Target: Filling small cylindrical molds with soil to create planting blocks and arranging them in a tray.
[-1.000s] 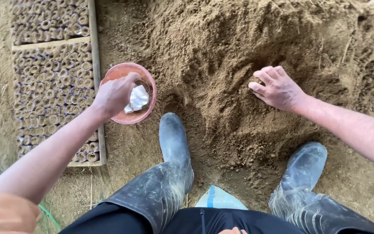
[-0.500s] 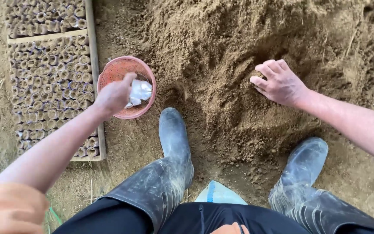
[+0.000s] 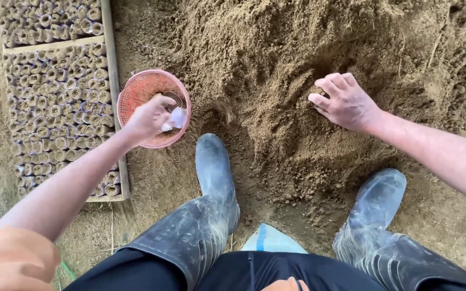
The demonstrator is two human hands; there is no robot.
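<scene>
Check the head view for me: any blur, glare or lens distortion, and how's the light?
Head view: soft, even daylight, no glare, only faint shadows under the left hand and right hand; soil pile, pink basket and tray of small pots are sharp; the near left forearm and orange sleeve at the bottom corner are soft; wide-angle stretch shows at the edges.

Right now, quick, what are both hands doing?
Left hand: closed, pinching a small white pouch over the pink basket.
Right hand: open, empty, fingers spread, resting on the soil pile.
</scene>
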